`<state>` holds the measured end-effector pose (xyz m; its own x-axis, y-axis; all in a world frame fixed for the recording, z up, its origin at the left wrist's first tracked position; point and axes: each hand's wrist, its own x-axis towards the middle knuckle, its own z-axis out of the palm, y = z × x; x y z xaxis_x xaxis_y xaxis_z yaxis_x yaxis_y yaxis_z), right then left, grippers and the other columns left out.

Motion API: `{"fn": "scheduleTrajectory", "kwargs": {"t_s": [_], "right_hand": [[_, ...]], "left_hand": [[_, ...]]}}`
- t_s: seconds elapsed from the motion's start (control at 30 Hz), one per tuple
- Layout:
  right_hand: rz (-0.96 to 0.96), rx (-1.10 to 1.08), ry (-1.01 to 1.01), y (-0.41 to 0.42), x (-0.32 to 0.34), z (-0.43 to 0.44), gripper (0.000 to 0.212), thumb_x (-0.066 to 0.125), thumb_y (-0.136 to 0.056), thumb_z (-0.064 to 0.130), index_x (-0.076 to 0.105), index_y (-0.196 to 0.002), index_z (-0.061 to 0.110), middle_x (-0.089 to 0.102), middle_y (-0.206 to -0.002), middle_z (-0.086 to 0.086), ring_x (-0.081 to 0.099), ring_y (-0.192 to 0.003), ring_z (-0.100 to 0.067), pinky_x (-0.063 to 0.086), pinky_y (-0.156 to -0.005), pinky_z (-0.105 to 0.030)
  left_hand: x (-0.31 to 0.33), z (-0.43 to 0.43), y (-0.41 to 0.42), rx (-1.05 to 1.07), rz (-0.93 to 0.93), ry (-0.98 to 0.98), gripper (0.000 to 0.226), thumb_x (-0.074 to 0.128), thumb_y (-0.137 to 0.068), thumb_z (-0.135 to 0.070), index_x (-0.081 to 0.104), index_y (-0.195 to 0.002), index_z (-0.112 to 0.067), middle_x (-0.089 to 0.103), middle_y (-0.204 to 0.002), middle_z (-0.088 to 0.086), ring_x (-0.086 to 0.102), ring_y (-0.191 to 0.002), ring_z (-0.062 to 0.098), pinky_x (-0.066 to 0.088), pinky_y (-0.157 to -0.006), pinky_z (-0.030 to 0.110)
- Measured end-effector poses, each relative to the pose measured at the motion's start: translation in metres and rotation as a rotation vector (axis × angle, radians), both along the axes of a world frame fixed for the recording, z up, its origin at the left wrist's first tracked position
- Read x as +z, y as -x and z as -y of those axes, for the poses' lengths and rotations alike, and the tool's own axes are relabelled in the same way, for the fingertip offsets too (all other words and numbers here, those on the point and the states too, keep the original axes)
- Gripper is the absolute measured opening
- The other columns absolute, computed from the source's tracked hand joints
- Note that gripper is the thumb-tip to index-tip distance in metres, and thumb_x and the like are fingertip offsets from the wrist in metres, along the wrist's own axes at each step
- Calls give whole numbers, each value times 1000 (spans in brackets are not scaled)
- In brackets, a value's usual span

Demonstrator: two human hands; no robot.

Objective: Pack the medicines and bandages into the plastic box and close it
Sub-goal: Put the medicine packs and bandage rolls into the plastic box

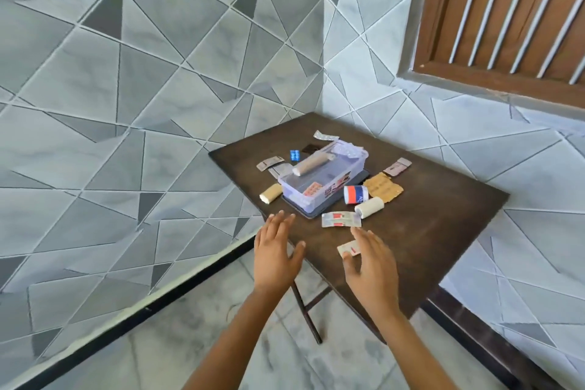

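Observation:
A clear plastic box stands open on a dark lid in the middle of the brown table. A long tan bandage roll lies across its rim, and a red blister strip is inside. Around it lie a beige roll, a white roll, a red-and-blue jar, a blue blister pack, a golden blister sheet and sachets. My left hand hovers open near the table's front edge. My right hand is open just over a small sachet.
More strips lie at the table's far side, left and right. The table stands in a corner of tiled walls, with a barred wooden window at the upper right. Its folding legs show below.

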<state>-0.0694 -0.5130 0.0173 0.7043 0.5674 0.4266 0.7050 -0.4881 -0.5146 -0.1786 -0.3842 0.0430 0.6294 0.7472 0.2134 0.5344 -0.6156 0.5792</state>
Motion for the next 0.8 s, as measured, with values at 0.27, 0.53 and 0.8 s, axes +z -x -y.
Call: {"fn": "scheduleTrajectory", "kwargs": {"t_s": [0.27, 0.53, 0.8], "right_hand": [[16, -79, 75, -11, -10, -81, 44, 78, -71, 16, 64, -112, 7, 71, -113, -12, 66, -108, -28, 54, -87, -41], [-141, -230, 57, -57, -34, -139, 48, 78, -70, 12, 63, -115, 5, 70, -114, -15, 65, -108, -31, 52, -89, -43], [-293, -462, 96, -79, -43, -147, 46, 67, -81, 16, 57, -125, 9, 62, -128, -12, 58, -118, -28, 45, -102, -41]], "left_hand": [[-15, -83, -22, -59, 27, -3, 52, 61, -84, -31, 49, -133, -20, 46, -144, 4, 42, -133, 27, 36, -111, 45], [-26, -154, -97, -229, -46, 22, 50, 62, -84, -32, 50, -132, -22, 41, -148, 2, 37, -137, 22, 32, -115, 41], [-32, -188, -162, -445, -36, 46, 44, 61, -86, -29, 56, -128, -20, 46, -145, 3, 39, -136, 24, 28, -115, 39]]}}
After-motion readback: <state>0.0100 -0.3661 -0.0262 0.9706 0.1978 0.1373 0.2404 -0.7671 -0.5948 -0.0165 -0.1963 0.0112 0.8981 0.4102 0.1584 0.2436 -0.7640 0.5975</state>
